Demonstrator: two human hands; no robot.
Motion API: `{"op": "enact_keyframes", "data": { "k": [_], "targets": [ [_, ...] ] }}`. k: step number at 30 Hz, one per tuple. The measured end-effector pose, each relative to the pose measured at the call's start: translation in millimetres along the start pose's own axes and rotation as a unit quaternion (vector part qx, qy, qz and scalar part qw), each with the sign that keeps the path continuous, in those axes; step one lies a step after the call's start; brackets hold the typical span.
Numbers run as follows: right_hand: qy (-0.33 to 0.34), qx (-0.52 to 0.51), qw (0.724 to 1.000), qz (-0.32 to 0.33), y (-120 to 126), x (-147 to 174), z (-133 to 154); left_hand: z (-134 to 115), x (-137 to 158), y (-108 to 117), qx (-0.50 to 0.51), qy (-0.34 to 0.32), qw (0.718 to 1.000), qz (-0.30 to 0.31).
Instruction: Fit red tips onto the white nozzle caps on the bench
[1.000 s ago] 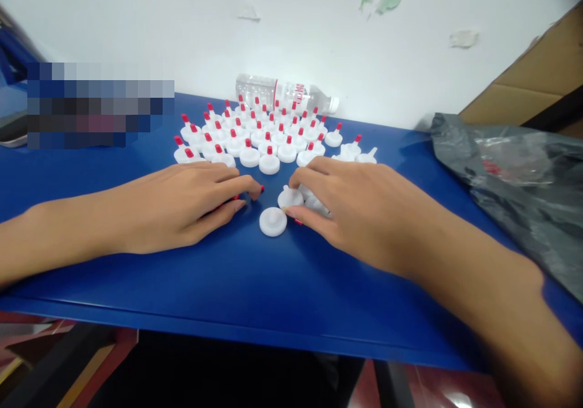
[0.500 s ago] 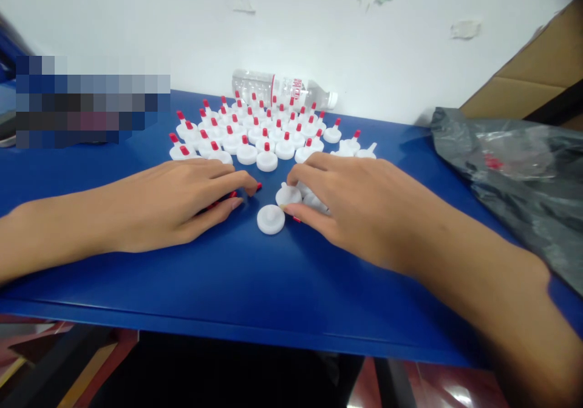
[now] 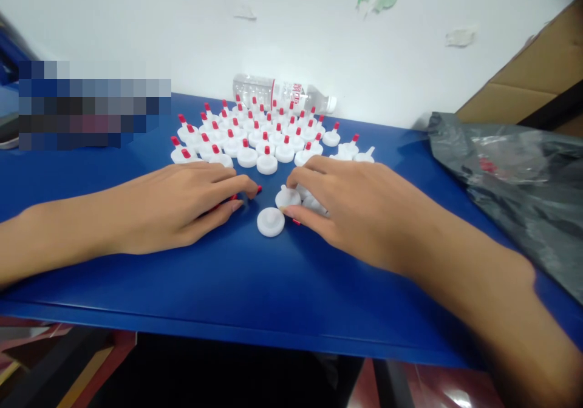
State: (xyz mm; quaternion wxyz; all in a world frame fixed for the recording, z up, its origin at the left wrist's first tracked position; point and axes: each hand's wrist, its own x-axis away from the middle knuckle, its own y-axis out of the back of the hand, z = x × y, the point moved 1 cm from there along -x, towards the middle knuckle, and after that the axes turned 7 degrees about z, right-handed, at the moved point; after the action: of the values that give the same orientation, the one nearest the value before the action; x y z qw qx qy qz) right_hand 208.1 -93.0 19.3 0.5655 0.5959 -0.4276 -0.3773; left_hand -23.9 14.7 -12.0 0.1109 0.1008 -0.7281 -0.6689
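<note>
My left hand (image 3: 191,204) lies palm down on the blue table, thumb and index fingertip apart. Small red tips (image 3: 234,198) show between and under its fingers; one more red tip (image 3: 259,189) pokes out by the index finger. Over a cluster of white caps rests my right hand (image 3: 359,210), its fingers spread and curved. A white nozzle cap (image 3: 288,197) sits between its thumb and index fingertip, touching or nearly so. Just in front of that thumb lies another white cap (image 3: 270,222). A red piece (image 3: 297,221) peeks out beneath the right thumb. The palms hide the rest.
Many white caps with red tips (image 3: 266,160) stand upright in rows beyond my hands. A white cap without a red tip (image 3: 365,155) stands at their right. A clear bottle (image 3: 282,94) lies along the wall. Grey plastic bag (image 3: 510,183) and cardboard (image 3: 528,74) occupy the right.
The view has shifted very slightly. Both hands and the caps keep practically the same places.
</note>
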Motion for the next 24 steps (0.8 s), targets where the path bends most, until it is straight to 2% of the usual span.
{"op": "enact_keyframes", "data": {
  "k": [24],
  "targets": [
    [-0.006, -0.010, 1.000, 0.005, 1.1, 0.5, -0.5, 2.3, 1.0, -2.4, -0.002, -0.002, 1.000, -0.003]
  ]
}}
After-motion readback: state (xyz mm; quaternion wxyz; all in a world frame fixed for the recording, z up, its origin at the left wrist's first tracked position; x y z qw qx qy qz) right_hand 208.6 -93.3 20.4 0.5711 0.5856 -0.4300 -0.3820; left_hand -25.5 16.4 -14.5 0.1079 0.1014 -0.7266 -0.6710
